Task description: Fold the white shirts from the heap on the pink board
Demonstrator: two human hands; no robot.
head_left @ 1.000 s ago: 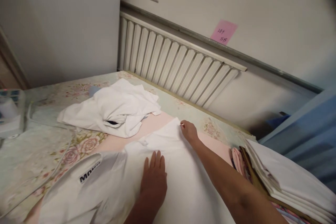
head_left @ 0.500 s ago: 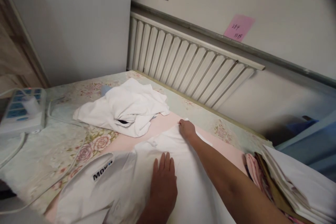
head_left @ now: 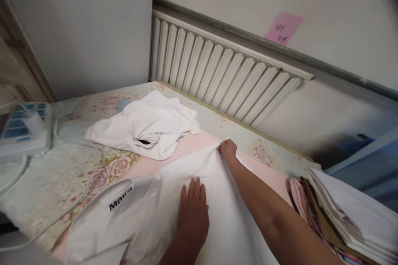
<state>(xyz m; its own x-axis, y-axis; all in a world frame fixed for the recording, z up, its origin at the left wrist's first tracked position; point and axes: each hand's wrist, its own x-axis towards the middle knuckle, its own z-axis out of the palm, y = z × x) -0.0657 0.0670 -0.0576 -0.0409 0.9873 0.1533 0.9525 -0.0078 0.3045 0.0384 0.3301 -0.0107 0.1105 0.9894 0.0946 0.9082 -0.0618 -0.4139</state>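
A white shirt [head_left: 224, 215] lies spread over a pink sheet [head_left: 205, 136], its collar label toward the left reading something like "MOKU". Flat on the shirt's middle rests my left hand [head_left: 193, 211], fingers stretched out. My right hand [head_left: 228, 148] pinches the far edge of the shirt, drawing the cloth up into a taut point. Beyond them sits a crumpled white garment [head_left: 152, 122] with a dark gap in its folds.
A power strip [head_left: 25, 132] with a plug and cables stands at the left on the floral tablecloth [head_left: 121, 167]. Folded clothes [head_left: 351, 215] are stacked at the right. A radiator [head_left: 217, 70] and wall run along the back.
My right hand has pulled the shirt's far edge a little away and to the right, and the creases there have stretched smoother. My left hand stays nearly in place.
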